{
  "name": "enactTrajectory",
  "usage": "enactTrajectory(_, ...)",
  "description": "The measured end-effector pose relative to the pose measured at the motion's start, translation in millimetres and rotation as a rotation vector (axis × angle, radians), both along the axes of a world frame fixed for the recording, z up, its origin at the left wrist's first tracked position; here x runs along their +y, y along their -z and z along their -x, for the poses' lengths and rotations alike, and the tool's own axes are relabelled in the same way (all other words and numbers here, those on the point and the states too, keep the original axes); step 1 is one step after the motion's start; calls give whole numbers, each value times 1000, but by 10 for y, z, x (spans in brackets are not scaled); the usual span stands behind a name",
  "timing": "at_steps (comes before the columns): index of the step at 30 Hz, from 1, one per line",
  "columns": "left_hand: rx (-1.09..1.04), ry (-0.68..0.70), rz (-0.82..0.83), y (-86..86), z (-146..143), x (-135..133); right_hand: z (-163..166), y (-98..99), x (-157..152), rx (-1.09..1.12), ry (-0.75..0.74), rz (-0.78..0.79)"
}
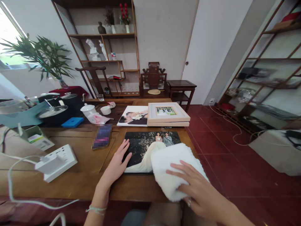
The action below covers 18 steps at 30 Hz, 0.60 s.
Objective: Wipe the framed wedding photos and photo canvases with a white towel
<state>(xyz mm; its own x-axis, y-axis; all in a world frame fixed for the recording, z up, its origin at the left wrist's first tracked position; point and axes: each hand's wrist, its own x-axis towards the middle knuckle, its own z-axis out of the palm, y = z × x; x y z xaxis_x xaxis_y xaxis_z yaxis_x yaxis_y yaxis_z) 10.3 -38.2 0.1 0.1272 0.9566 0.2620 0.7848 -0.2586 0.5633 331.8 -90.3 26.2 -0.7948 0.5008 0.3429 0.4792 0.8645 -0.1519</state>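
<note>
On the wooden table lies a dark photo panel (138, 147) printed with a couple, one in a long pale gown. My left hand (119, 160) rests on its left edge, fingers stretched out and apart. A folded white towel (174, 153) covers the panel's lower right part and hangs toward the table's edge. My right hand (195, 185) presses on this towel, thumb tucked under its near edge and fingers over the top. Behind the panel are a light wooden picture frame (169, 121), stacked on another, and a white-edged photo print (134, 116).
A white power strip (63, 163) with cords, a small open box (36, 138) and a phone (102, 136) occupy the table's left side. Farther back are a blue block (72, 122), a lidded pan (53, 113) and white cups. The table's right edge drops to red floor tiles (221, 160).
</note>
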Motion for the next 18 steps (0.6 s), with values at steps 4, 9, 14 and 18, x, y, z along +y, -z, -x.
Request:
enactTrajectory(4, -8, 7, -22, 23, 19, -2, -20, 45, 491, 72, 108, 55)
enactTrajectory(9, -34, 13, -48, 56, 32, -9, 8, 133, 1070, 88, 211, 21)
enactTrajectory(14, -51, -5, -45, 57, 24, -18, 28, 142, 966, 62, 206, -8)
enactTrajectory(18, -51, -3, -32, 45, 20, -14, -14, 57, 418, -31, 135, 34)
